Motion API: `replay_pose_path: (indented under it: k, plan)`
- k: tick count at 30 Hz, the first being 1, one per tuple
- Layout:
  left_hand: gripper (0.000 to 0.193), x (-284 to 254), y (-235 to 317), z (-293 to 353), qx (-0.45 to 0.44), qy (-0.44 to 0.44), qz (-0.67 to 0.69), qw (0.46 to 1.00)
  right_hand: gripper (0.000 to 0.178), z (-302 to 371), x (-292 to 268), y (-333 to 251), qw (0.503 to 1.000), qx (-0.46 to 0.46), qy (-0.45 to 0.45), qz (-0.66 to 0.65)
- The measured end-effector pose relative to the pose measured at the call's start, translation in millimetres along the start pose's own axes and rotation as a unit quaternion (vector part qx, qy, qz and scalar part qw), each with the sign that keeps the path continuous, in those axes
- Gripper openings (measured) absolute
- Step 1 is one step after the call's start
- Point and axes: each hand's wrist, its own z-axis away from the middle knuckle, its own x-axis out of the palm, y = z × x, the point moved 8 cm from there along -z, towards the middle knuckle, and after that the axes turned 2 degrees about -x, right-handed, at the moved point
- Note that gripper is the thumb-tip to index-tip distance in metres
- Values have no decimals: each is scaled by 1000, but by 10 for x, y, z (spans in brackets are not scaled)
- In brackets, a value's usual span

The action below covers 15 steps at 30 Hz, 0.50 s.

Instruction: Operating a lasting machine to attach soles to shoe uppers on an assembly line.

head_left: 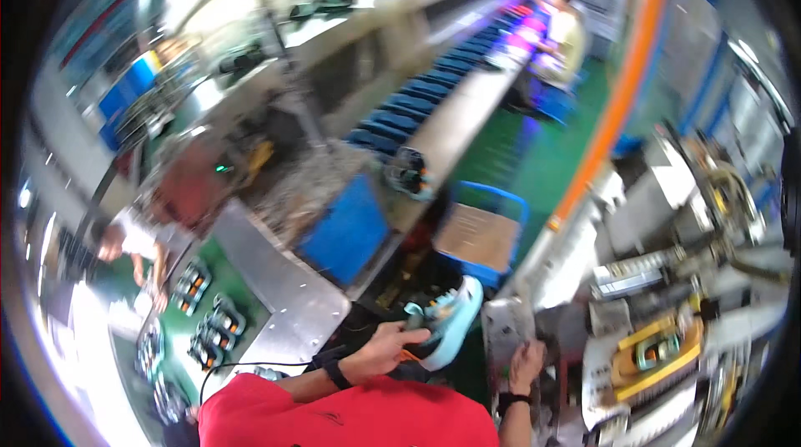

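My left hand (385,353) is closed on a light-blue shoe (457,323), gripping it by the dark opening near the heel. The shoe is held tilted in front of my red shirt, its toe pointing up and away and its pale sole turned to the right. A bit of orange shows at the heel. Over on the right, my right hand (526,366) is at the worn metal front (507,326) of a machine, fingers loosely bent and apart, with nothing seen in them. Blur hides whether its fingertips touch the metal.
A machine with a yellow frame (659,357) stands at right, behind an orange post (622,105). Ahead are a blue cart (476,234) and a long conveyor (417,101) with a seated person (563,42). Several shoes (219,330) stand on the green-topped table at left, near another person (138,247).
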Motion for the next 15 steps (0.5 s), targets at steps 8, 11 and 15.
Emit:
replay_pose_path:
  k: [8,11,15]
  plan:
    - [26,-1113,-836,717,-88,196,266,940,25,-149,145,-61,997,-54,47,15]
    - [28,-1662,-1172,961,-67,264,389,880,23,-728,91,-418,998,-22,57,26]
    - [22,-2782,-1925,1191,-112,393,389,826,23,-1760,-77,-2794,920,-240,39,-307]
